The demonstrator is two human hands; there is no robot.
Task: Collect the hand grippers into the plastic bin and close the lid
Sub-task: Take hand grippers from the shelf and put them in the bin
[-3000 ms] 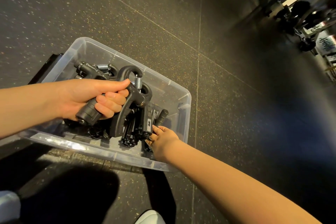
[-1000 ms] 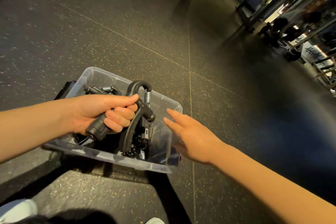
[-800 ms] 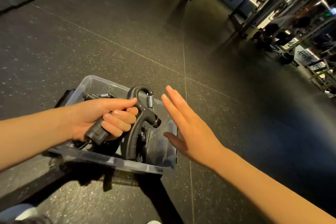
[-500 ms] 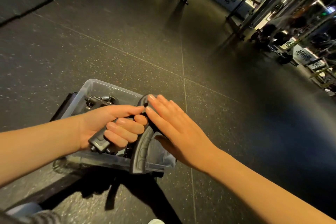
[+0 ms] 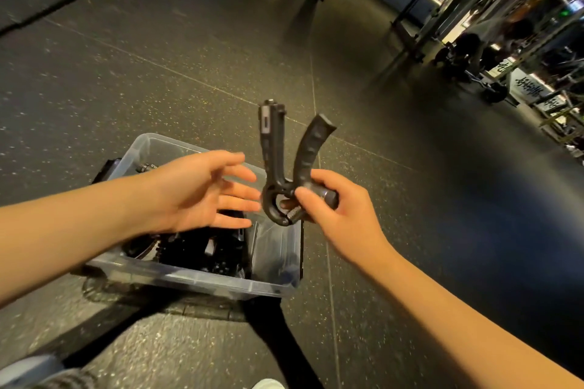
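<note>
The right grip (image 5: 335, 208), a bare hand, pinches a black hand gripper (image 5: 270, 161) at its bottom end, where the curved loop and the metal spring are. The thumb lies on the front and the fingers are curled behind. The two handles of the hand gripper point up and stand apart like a V. It is held in the air, above the near right corner of the plastic bin (image 5: 189, 276).

The left grip (image 5: 196, 189) is spread, with straight, slightly blurred fingers, and holds nothing. It hovers over the bin, and its fingertips are just beside the loop of the hand gripper; I cannot tell if they touch it.

The bin is clear and has no lid on it. It stands on the dark speckled floor (image 5: 158, 57). Inside it lies a pile of other black grippers (image 5: 202, 249), mostly in the left part. Something flat and black sticks out at the far left corner of the bin.

Metal gym racks (image 5: 458, 3) stand far away at the upper right. The tip of a white shoe (image 5: 268, 385) shows at the bottom edge.
</note>
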